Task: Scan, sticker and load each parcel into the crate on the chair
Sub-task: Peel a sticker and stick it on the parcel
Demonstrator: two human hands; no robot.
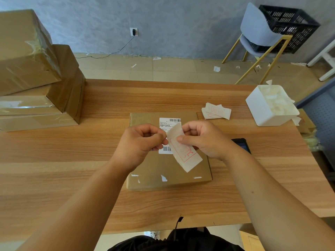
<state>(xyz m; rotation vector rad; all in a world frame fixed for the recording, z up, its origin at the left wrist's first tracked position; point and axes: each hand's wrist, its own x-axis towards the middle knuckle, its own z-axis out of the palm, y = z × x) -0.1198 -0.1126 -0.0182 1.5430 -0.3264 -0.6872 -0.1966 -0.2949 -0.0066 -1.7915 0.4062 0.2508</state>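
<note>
A flat brown parcel (pixel 172 171) with a white barcode label (pixel 169 122) lies on the wooden table (pixel 72 169) in front of me. Above it my left hand (pixel 141 144) and my right hand (pixel 204 140) both pinch a white sticker (pixel 184 153) with red print, the left at its upper edge, the right on its face. A small pile of the same stickers (pixel 216 111) rests to the right of the parcel. The black crate (pixel 288 26) stands on a grey chair (pixel 257 31) at the far right. A dark handheld scanner (pixel 242 144) lies partly hidden behind my right wrist.
Several taped brown boxes (pixel 36 84) are stacked at the table's left. A white bin (pixel 270 105) full of peeled backing paper stands at the right edge. Paper scraps litter the floor beyond the table. A white table leg (pixel 326 64) shows at far right.
</note>
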